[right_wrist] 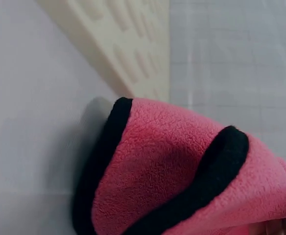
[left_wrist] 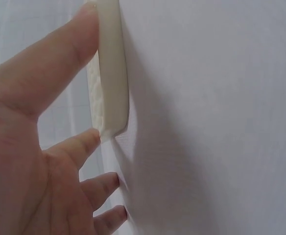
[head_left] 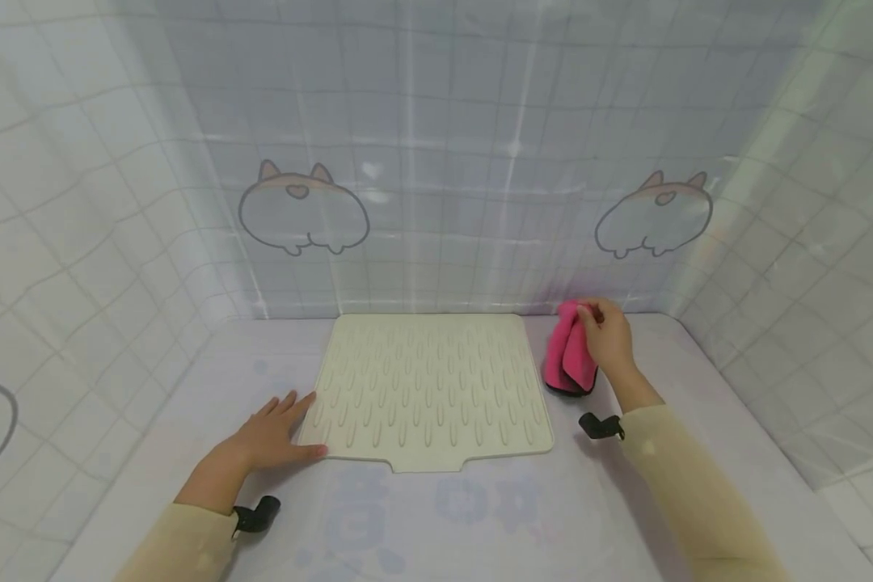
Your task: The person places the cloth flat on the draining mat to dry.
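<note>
A cream ridged drying mat [head_left: 425, 384] lies flat on the table, its short spout toward me. At its near left corner rests my left hand [head_left: 265, 440], fingers spread; the thumb touches the front edge and a finger the left edge. My right hand [head_left: 611, 335] pinches the top of a pink cloth [head_left: 563, 356] with black trim, just right of the mat. The cloth hangs folded, its lower edge near the table. In the right wrist view the pink cloth [right_wrist: 157, 161] hides most of the hand, and only some fingertips show at the right edge.
A white cover [head_left: 436, 533] with faint blue prints lies over the table. Behind stands a tiled-pattern curtain [head_left: 466, 162] with two cartoon animal prints. Similar sheets rise at left [head_left: 58, 202] and right [head_left: 815, 267]. Each wrist carries a small black camera [head_left: 600, 425].
</note>
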Tool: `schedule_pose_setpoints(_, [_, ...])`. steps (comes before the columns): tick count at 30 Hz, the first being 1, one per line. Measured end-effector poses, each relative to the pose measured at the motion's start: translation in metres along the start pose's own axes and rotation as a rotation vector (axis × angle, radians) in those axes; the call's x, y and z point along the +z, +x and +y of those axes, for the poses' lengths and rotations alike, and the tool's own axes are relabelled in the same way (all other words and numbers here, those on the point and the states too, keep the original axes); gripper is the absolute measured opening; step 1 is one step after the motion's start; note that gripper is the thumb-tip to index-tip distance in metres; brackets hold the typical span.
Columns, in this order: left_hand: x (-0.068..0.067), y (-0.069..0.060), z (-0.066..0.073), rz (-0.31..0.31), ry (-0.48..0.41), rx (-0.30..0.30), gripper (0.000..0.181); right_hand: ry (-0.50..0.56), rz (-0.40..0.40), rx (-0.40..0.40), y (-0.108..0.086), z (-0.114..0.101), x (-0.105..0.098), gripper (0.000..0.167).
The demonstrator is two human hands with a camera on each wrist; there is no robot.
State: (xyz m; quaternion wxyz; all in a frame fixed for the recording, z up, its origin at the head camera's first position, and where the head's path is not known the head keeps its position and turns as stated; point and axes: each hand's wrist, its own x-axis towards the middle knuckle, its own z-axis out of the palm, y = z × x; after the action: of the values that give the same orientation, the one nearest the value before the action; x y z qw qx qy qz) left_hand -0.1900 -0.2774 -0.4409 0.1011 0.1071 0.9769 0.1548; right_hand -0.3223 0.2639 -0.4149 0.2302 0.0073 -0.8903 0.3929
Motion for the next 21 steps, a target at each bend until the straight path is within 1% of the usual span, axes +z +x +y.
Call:
schedule_pose_setpoints(3, [0.001, 0.001, -0.002, -0.002, 0.007, 0.003, 0.106, 0.022, 0.02, -0.004, -0.003, -0.006, -0.002, 0.038])
schedule_pose_setpoints(10, [0.001, 0.003, -0.004, -0.014, 0.004, -0.001, 0.108, 0.074, 0.108, -0.044, -0.009, -0.019, -0.006, 0.032])
schedule_pose_setpoints(15, [0.0, 0.002, -0.003, -0.018, -0.007, -0.003, 0.108, 0.091, 0.138, -0.067, -0.012, -0.029, -0.009, 0.031])
schedule_pose_setpoints(21, [0.001, 0.003, -0.005, -0.013, -0.016, -0.004, 0.109, 0.147, 0.175, -0.106, -0.016, -0.044, -0.011, 0.027])
